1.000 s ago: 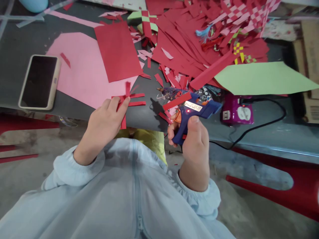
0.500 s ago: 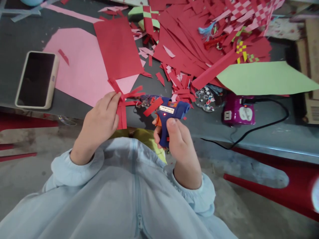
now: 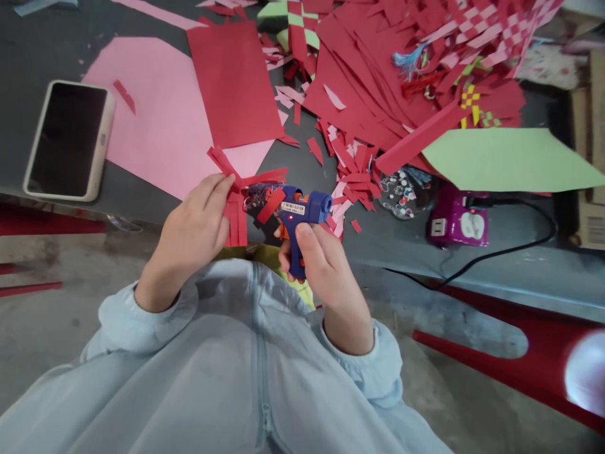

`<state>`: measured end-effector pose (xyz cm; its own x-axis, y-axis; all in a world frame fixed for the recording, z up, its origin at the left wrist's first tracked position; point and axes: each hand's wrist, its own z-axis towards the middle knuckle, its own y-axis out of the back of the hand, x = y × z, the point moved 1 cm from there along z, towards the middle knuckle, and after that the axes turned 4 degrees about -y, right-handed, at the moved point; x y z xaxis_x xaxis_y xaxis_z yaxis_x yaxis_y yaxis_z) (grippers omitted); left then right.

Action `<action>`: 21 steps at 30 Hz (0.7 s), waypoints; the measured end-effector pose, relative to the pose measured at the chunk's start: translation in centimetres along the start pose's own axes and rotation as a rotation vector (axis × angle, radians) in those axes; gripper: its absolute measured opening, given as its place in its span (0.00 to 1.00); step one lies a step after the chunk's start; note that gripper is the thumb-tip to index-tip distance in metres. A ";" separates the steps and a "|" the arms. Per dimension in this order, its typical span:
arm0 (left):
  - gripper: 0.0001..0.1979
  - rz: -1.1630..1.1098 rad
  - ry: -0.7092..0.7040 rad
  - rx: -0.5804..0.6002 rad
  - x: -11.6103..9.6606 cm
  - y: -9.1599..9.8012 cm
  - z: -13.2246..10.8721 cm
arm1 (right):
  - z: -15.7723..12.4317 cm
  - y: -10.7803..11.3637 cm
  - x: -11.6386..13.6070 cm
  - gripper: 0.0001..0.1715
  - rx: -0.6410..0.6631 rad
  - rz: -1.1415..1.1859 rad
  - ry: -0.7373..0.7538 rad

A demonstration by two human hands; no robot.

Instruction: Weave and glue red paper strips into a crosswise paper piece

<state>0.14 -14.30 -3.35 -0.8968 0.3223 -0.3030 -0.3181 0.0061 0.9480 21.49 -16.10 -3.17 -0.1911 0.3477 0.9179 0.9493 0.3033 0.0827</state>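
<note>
My right hand (image 3: pixel 316 255) is wrapped round the handle of a blue glue gun (image 3: pixel 297 211), which has a small red light lit on its side. The gun's nozzle end points left, and a red paper scrap clings near it. The nozzle reaches the joined red paper strips (image 3: pixel 236 217) at the table's front edge. My left hand (image 3: pixel 196 221) presses its fingertips on these strips where they cross. The nozzle tip itself is hard to make out among the strips.
A phone (image 3: pixel 69 139) lies at the left beside pink paper (image 3: pixel 151 107) and a red sheet (image 3: pixel 236 82). Red strips pile up at the back. Right of them are green paper (image 3: pixel 510 157), small beads (image 3: pixel 399 192) and a purple power adapter (image 3: pixel 458 217) with a black cable.
My right hand has moved the glue gun left, bringing its nozzle closer to the crossed strips. My left hand stays on the strips. The view has shifted slightly.
</note>
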 end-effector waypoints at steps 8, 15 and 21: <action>0.29 -0.013 0.017 0.008 -0.2 0.0 0.0 | -0.1 0.1 0.2 0.28 -0.026 -0.072 0.007; 0.30 -0.002 0.007 0.016 -0.2 0.0 0.0 | -0.2 0.2 0.2 0.28 -0.027 -0.088 0.005; 0.30 0.005 0.004 0.015 -0.2 -0.1 0.0 | -0.2 0.3 0.2 0.28 -0.012 -0.106 0.017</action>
<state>0.31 -14.39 -3.40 -0.8996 0.3183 -0.2989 -0.3092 0.0190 0.9508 21.80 -16.11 -2.88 -0.2863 0.2987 0.9104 0.9269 0.3268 0.1843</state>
